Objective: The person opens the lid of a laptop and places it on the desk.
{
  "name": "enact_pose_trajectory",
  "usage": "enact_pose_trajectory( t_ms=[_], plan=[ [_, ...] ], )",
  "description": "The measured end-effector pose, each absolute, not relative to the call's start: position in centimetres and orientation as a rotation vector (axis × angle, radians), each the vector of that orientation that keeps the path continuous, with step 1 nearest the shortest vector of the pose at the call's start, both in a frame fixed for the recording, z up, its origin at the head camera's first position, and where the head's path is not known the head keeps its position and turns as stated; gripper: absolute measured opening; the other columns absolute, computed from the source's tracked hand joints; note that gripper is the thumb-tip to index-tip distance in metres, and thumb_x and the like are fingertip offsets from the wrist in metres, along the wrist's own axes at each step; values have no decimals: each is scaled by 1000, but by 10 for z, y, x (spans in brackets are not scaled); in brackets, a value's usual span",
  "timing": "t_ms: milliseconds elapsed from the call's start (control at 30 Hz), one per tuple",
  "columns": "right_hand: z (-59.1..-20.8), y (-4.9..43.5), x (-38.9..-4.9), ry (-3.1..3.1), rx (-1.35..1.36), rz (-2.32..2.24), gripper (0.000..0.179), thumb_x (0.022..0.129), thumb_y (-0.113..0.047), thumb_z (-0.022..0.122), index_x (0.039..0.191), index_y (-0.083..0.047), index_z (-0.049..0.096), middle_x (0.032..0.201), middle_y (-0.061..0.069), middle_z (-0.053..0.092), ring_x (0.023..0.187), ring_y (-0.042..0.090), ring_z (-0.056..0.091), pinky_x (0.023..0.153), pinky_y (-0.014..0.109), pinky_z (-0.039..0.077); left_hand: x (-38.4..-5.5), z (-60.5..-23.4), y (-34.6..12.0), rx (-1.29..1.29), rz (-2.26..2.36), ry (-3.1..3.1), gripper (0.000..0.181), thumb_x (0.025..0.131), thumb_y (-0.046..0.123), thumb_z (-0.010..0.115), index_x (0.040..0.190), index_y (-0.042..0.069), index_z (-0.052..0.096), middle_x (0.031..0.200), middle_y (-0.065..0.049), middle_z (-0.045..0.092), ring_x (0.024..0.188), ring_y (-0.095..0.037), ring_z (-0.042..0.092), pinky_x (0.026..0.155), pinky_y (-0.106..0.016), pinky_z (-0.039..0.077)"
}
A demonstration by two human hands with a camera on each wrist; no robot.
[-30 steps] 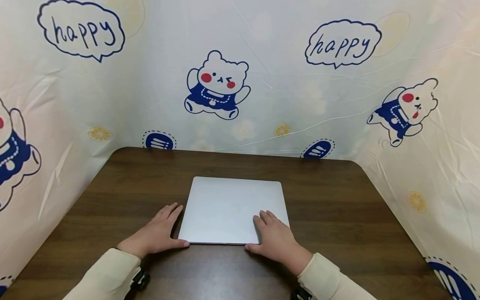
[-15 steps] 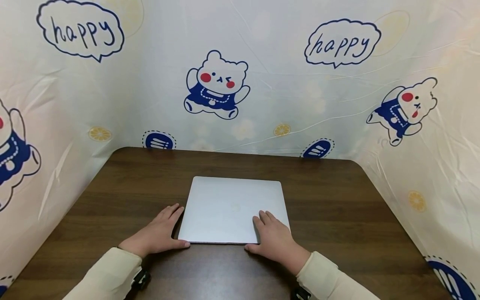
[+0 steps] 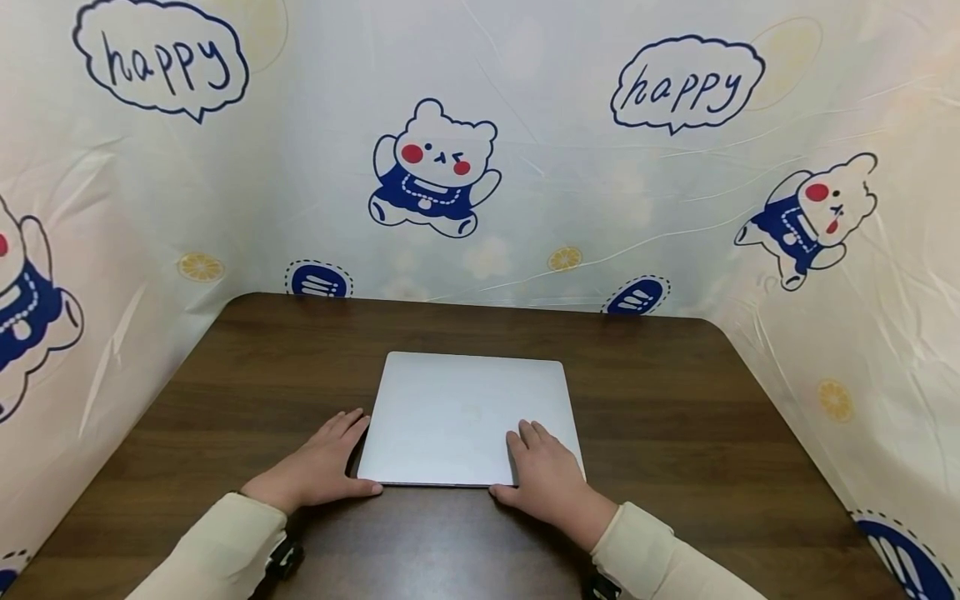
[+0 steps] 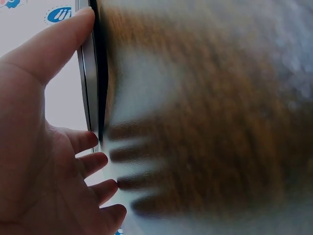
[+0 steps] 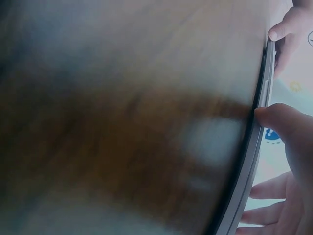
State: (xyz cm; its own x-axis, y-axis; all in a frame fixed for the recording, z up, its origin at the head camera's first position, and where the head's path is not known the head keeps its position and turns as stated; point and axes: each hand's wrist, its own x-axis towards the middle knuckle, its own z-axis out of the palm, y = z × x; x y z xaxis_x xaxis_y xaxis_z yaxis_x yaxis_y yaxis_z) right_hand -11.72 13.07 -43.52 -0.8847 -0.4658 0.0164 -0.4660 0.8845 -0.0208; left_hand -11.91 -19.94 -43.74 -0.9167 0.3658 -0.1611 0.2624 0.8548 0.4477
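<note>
A closed silver laptop [image 3: 450, 408] lies flat on the brown wooden table [image 3: 262, 358]. At its front left corner is my left hand [image 3: 311, 471], thumb tip touching the front edge and fingers stretched beside the left side. My right hand [image 3: 551, 483] rests over the right part of the lid, its fingers extended and its thumb at the front edge. In the left wrist view the thumb of the left hand [image 4: 39, 142] meets the thin laptop edge [image 4: 88, 73]. The right wrist view has the right hand's thumb [image 5: 276, 117] against the front edge [image 5: 249, 161].
A pale curtain [image 3: 525, 167] printed with bears and the word happy surrounds the table at the back and both sides. Cream sleeves [image 3: 217, 550] cover both forearms, and a dark device [image 3: 285, 557] sits under the left wrist.
The left hand has edged very slightly to the right along the laptop's corner. The right hand keeps its place, and the laptop stays closed.
</note>
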Motion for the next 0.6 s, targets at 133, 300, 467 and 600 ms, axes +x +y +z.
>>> enact_pose_trajectory(
  t_ms=[133,300,467,600],
  plan=[
    [-434,130,-117,-3028,756,16,75,80,-59,67,127,-1,57,133,22,54,125,37,51,100,42,45,-119,-437,-199,492,616,2798,106,73,60,74,145,-6,33,151,-28,28,138,-51,22,106,-63,28],
    [-434,130,-118,-3035,761,-15,75,80,-60,66,127,-1,58,132,21,55,124,36,52,100,41,46,-119,-437,-199,497,610,2796,106,74,60,74,145,-7,32,150,-29,29,138,-51,22,106,-63,27],
    [-434,129,-119,-3028,783,-30,74,80,-59,67,125,-1,60,132,19,56,124,33,53,100,39,46,-118,-437,-199,502,600,2801,106,74,61,73,145,-7,32,150,-29,30,138,-51,23,107,-62,27],
    [-433,128,-119,-3012,800,-43,73,80,-59,67,123,-1,62,131,18,57,122,32,55,99,38,47,-118,-438,-200,509,590,2807,106,74,61,72,145,-7,33,150,-28,30,138,-50,23,107,-61,28]
  ],
)
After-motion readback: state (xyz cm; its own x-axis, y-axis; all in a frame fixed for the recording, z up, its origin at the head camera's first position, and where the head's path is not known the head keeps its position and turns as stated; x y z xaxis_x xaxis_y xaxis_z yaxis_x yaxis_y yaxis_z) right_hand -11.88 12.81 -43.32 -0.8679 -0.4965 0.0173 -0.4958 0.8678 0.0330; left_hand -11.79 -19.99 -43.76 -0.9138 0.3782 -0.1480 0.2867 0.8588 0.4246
